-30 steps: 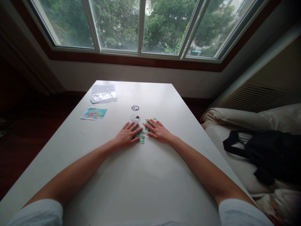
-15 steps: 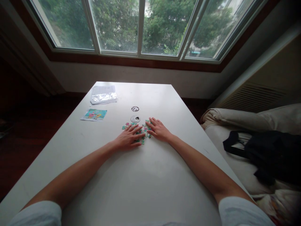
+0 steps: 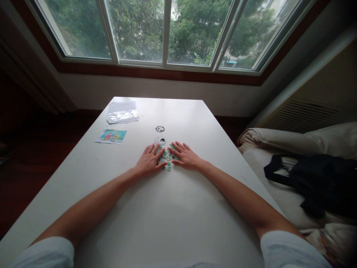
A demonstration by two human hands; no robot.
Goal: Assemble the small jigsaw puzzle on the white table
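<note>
A small heap of green and pink jigsaw pieces (image 3: 167, 158) lies in the middle of the white table (image 3: 167, 208). My left hand (image 3: 149, 160) rests flat on the left side of the heap, fingers spread and pointing away from me. My right hand (image 3: 185, 155) lies flat on the right side, fingers spread, its tips over the pieces. Both hands cover part of the heap, and neither one grips anything.
Just beyond the heap are a round cable hole (image 3: 160, 129) and its loose cap (image 3: 160, 141). A colourful picture card (image 3: 111, 136) and a clear plastic bag (image 3: 123, 112) lie at the far left. A cushion with a black bag (image 3: 312, 184) sits to the right, windows ahead.
The scattered pieces have been drawn together into a tighter heap. Both hands slid inward, the left one forward and the right one to the left, closing on the heap.
</note>
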